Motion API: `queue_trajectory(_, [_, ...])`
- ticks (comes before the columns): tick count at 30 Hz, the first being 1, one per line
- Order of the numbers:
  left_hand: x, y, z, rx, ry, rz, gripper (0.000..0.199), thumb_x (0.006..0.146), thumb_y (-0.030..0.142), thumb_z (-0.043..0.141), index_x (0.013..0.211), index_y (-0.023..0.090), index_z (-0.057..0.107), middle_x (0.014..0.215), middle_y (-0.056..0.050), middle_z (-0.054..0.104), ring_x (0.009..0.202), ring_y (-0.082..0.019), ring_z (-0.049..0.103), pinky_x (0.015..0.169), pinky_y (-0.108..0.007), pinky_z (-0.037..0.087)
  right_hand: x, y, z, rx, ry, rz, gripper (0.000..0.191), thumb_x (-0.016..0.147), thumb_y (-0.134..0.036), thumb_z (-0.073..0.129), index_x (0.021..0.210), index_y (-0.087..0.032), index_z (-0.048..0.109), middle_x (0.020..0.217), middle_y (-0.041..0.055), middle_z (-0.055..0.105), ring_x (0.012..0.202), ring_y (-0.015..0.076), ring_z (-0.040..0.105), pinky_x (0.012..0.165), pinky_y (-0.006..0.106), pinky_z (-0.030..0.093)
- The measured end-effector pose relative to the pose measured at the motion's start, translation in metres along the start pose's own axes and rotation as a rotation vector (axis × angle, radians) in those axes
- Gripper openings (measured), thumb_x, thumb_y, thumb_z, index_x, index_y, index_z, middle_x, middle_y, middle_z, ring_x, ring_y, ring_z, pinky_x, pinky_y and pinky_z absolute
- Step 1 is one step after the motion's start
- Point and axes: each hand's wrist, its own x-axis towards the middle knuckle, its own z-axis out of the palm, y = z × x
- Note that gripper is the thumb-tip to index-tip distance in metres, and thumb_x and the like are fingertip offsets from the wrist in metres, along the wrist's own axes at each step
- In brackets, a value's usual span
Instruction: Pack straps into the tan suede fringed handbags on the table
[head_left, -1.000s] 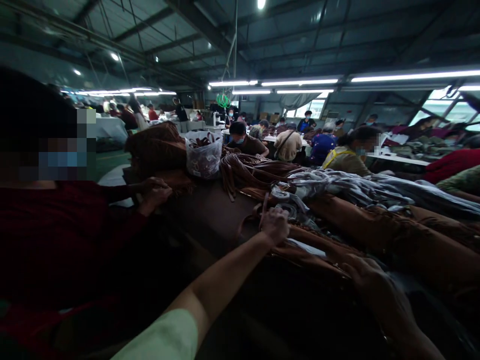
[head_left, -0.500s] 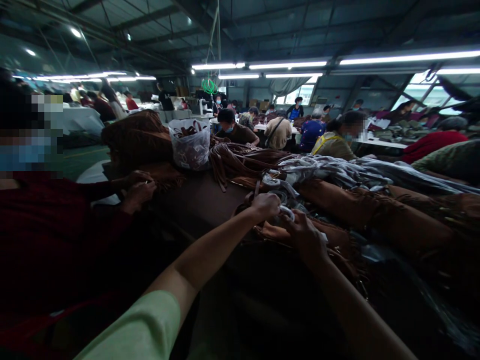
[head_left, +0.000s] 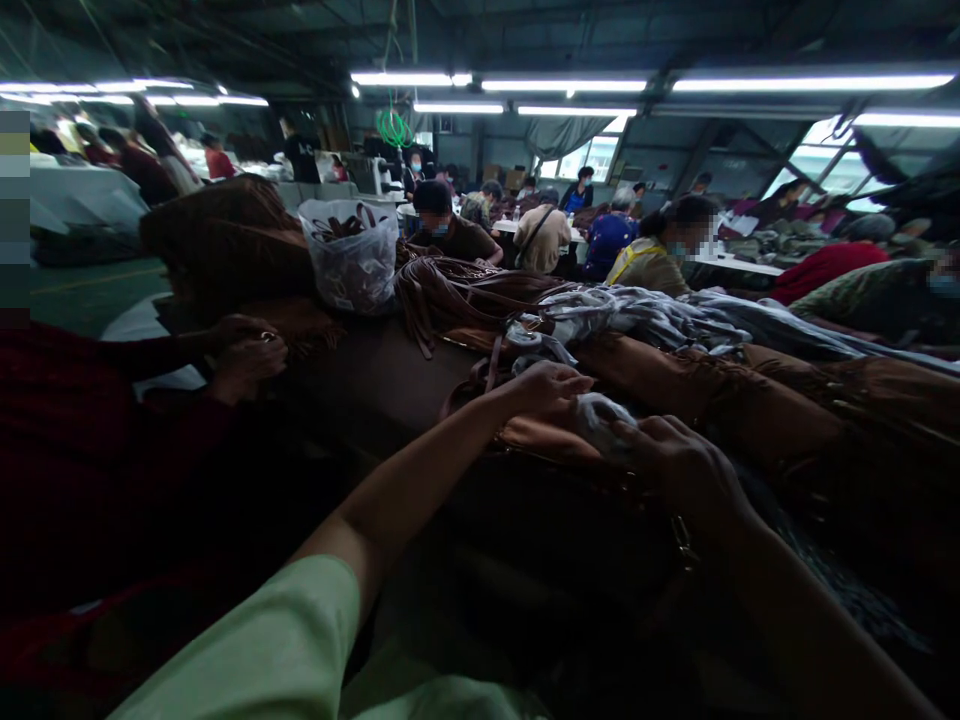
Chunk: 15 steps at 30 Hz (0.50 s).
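My left hand (head_left: pixel 551 387) hovers over the brown goods in the middle, its fingers stretched to the right, just above a whitish plastic wrap (head_left: pixel 600 412). The fingers of my right hand (head_left: pixel 686 465) are closed on the right end of this wrap. What the wrap covers is hard to make out. Below my right hand hangs a gold-coloured metal clasp (head_left: pixel 682 543); what it is fixed to is lost in shadow. Under both hands lies a brown bag-like piece (head_left: pixel 547 434) with small metal fittings. A dark brown strap (head_left: pixel 493 365) loops up beside my left wrist.
A clear plastic bag (head_left: pixel 351 265) of brown strips stands at the back left, by a brown fringed pile (head_left: pixel 225 240). Straps (head_left: pixel 480 290) and grey-white wrapping (head_left: pixel 645 315) lie behind. A co-worker's hands (head_left: pixel 251 355) hold a small shiny piece at left. Others sit beyond.
My right hand has moved right and toward me, drawing the wrap out longer. My left hand's fingers have straightened. The metal clasp now shows below my right hand. The view has shifted right and down.
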Motion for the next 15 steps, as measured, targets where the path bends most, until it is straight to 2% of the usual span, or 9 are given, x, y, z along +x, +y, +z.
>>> queue_trajectory(2, [-0.011, -0.009, 0.011, 0.229, 0.053, 0.09, 0.039, 0.083, 0.045, 0.053, 0.102, 0.013, 0.065, 0.094, -0.007, 0.064, 0.089, -0.019, 0.057, 0.08, -0.03, 0.044, -0.013, 0.008, -0.004, -0.006, 0.099, 0.089, 0.04, 0.082, -0.021, 0.059, 0.122, -0.024, 0.059, 0.106, 0.0068, 0.063, 0.091, 0.0221, 0.056, 0.073, 0.03, 0.045])
queue_trajectory(4, [-0.023, -0.02, 0.025, 0.534, -0.021, 0.188, 0.045, 0.073, 0.042, 0.065, 0.111, 0.018, 0.061, 0.108, -0.008, 0.06, 0.105, -0.024, 0.053, 0.091, -0.036, 0.042, -0.023, 0.011, -0.008, -0.018, 0.177, 0.165, 0.037, 0.085, -0.025, 0.055, 0.122, -0.026, 0.059, 0.108, 0.0059, 0.063, 0.087, 0.0218, 0.058, 0.067, 0.029, 0.044])
queue_trajectory(7, [-0.03, -0.03, 0.041, 0.818, -0.153, 0.194, 0.051, 0.069, 0.031, 0.069, 0.118, 0.022, 0.057, 0.116, -0.009, 0.056, 0.113, -0.028, 0.049, 0.095, -0.039, 0.041, -0.032, 0.006, -0.016, 0.02, 0.239, 0.205, 0.037, 0.088, -0.029, 0.05, 0.125, -0.029, 0.056, 0.112, 0.0036, 0.062, 0.074, 0.0174, 0.06, 0.051, 0.026, 0.038])
queue_trajectory(9, [-0.026, -0.031, 0.044, 0.86, -0.22, 0.167, 0.045, 0.072, 0.024, 0.063, 0.116, 0.022, 0.057, 0.113, -0.009, 0.059, 0.108, -0.026, 0.054, 0.09, -0.035, 0.044, -0.032, 0.0, -0.023, 0.105, 0.279, 0.241, 0.037, 0.089, -0.032, 0.049, 0.125, -0.027, 0.056, 0.115, 0.0042, 0.061, 0.071, 0.0162, 0.061, 0.05, 0.026, 0.039])
queue_trajectory(11, [-0.02, -0.03, 0.045, 0.861, -0.268, 0.177, 0.037, 0.075, 0.018, 0.058, 0.112, 0.019, 0.059, 0.107, -0.009, 0.063, 0.101, -0.024, 0.059, 0.084, -0.031, 0.047, -0.031, -0.007, -0.031, 0.208, 0.332, 0.344, 0.037, 0.087, -0.035, 0.052, 0.123, -0.024, 0.056, 0.114, 0.0056, 0.061, 0.072, 0.0167, 0.061, 0.055, 0.027, 0.042])
queue_trajectory(15, [-0.011, -0.028, 0.049, 0.945, -0.196, 0.211, 0.026, 0.081, 0.014, 0.048, 0.105, 0.012, 0.06, 0.098, -0.014, 0.066, 0.09, -0.025, 0.064, 0.076, -0.033, 0.049, -0.028, -0.025, -0.035, 0.339, 0.409, 0.524, 0.031, 0.083, -0.039, 0.059, 0.107, -0.022, 0.063, 0.099, 0.0059, 0.064, 0.071, 0.0174, 0.061, 0.059, 0.027, 0.044])
